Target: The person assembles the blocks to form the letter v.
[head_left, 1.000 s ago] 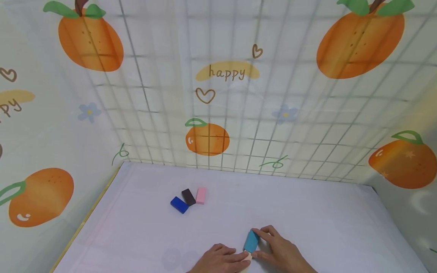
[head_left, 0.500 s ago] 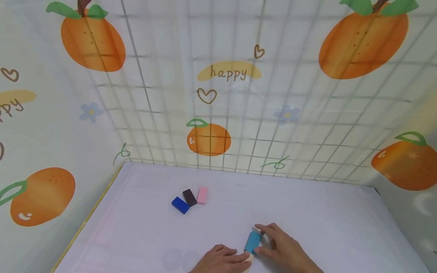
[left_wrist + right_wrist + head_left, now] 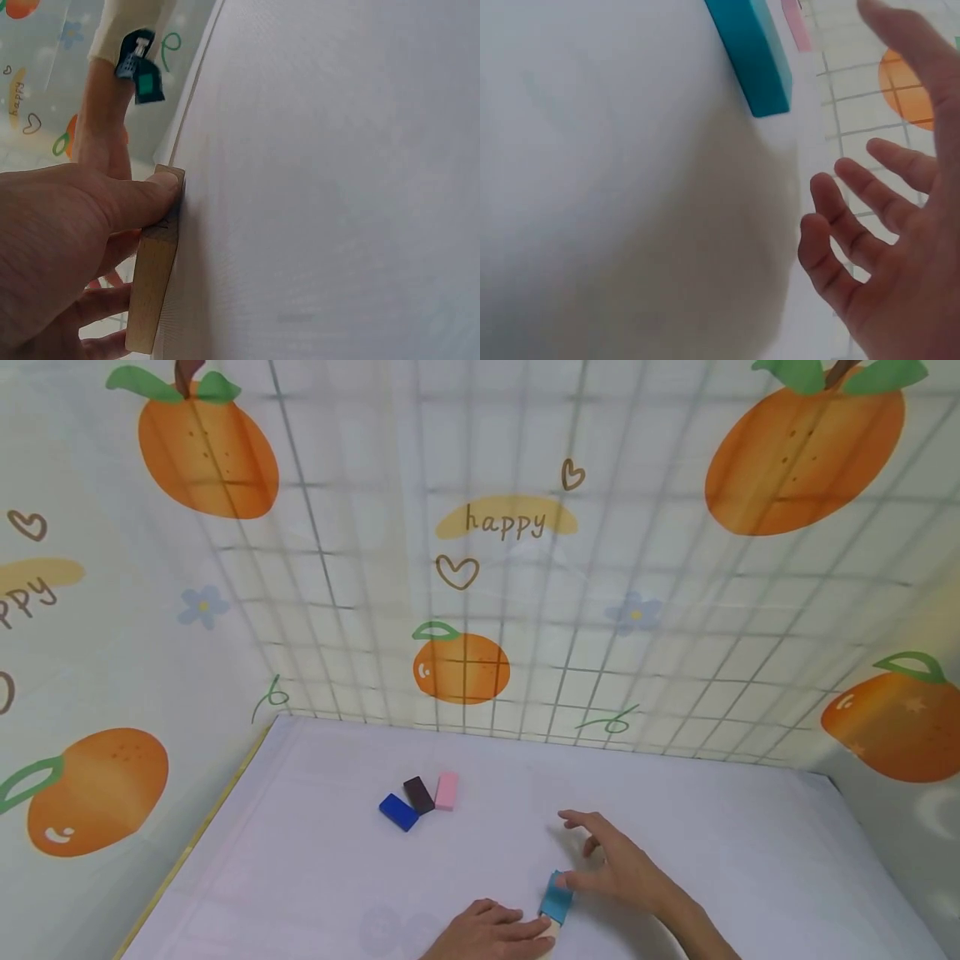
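Gripping wooden block [image 3: 154, 289] between thumb and fingers: left hand [image 3: 491, 933], working at near side of white tabletop [image 3: 712, 835]. Teal block [image 3: 557, 906] lying at wooden block's far end; cannot tell whether touching. Right hand [image 3: 624, 872] hovering over and right of teal block, thumb and fingers spreading apart. Blue block [image 3: 399, 812], dark block [image 3: 418, 795], pink block [image 3: 446, 791] lying close together, farther left, pink rightmost.
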The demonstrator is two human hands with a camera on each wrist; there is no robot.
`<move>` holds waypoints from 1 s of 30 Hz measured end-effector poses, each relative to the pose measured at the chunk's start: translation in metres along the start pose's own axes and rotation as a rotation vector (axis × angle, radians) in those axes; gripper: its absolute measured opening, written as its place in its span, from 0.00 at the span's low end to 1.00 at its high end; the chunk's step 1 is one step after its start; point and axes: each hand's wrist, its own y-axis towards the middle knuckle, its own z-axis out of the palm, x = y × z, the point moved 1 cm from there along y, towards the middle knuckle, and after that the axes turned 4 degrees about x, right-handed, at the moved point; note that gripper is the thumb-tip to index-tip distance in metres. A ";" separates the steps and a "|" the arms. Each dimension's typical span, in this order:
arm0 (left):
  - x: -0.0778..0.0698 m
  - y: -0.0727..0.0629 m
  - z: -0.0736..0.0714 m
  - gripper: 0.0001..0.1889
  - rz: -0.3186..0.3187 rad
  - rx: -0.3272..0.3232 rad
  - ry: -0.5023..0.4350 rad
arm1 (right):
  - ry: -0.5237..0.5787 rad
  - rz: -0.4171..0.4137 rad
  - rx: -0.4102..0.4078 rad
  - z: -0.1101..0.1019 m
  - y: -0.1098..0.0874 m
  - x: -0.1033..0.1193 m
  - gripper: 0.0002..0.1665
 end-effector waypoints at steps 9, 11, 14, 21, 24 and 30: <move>0.000 -0.001 -0.001 0.29 -0.003 0.003 0.023 | -0.002 0.051 0.015 -0.012 0.035 -0.003 0.49; 0.001 -0.001 0.000 0.29 0.000 0.001 0.023 | -0.003 0.065 0.021 -0.013 0.043 -0.004 0.49; 0.002 -0.001 0.001 0.30 0.007 -0.001 0.024 | 0.005 0.077 0.034 -0.012 0.052 -0.005 0.50; 0.003 -0.002 0.002 0.30 0.022 0.002 0.037 | 0.038 0.082 0.068 -0.006 0.067 -0.005 0.52; 0.003 -0.002 0.002 0.31 0.021 0.008 0.039 | 0.038 0.087 0.077 -0.003 0.071 -0.004 0.53; 0.005 -0.002 0.003 0.31 0.019 0.019 0.026 | 0.018 0.100 0.075 0.002 0.081 0.001 0.54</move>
